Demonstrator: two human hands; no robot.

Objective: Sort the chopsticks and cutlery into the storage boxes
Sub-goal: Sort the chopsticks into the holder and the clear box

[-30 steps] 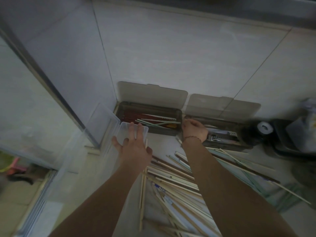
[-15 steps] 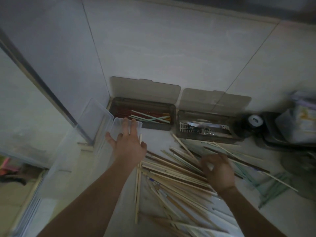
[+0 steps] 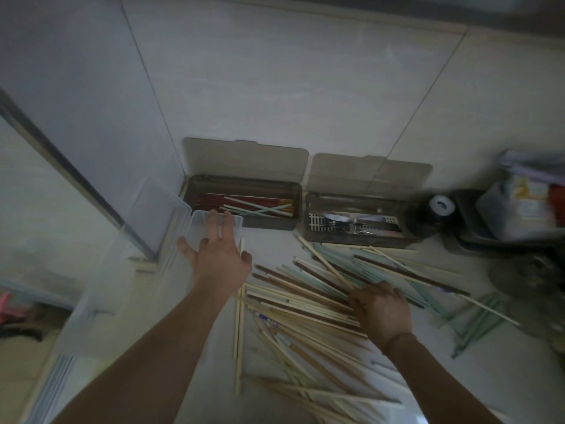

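a: why is the left hand (image 3: 218,258) lying flat on the clear box (image 3: 171,255)?

b: fingers spread wide, pressing on its near rim. my guess is it steadies that light box, which sits left of the chopstick pile (image 3: 305,301), so sticks can slide in.

a: and the right hand (image 3: 380,310)?

b: it's down on the right part of the pile, fingers curled over several pale sticks. whether it has actually pinched one, i cannot tell.

a: where do things go?

b: beyond the pile, against the wall, stand two grey boxes with lids tipped back. the left grey box (image 3: 244,201) holds red and pale green chopsticks; the right grey box (image 3: 354,220) holds metal cutlery (image 3: 351,221). lids lean on the tiles so both stay open for dropping in.

a: any writing?

b: a blue-printed wrapper (image 3: 269,321) lies in the pile's near side; the letters are too blurred to read. most sticks look unsorted.
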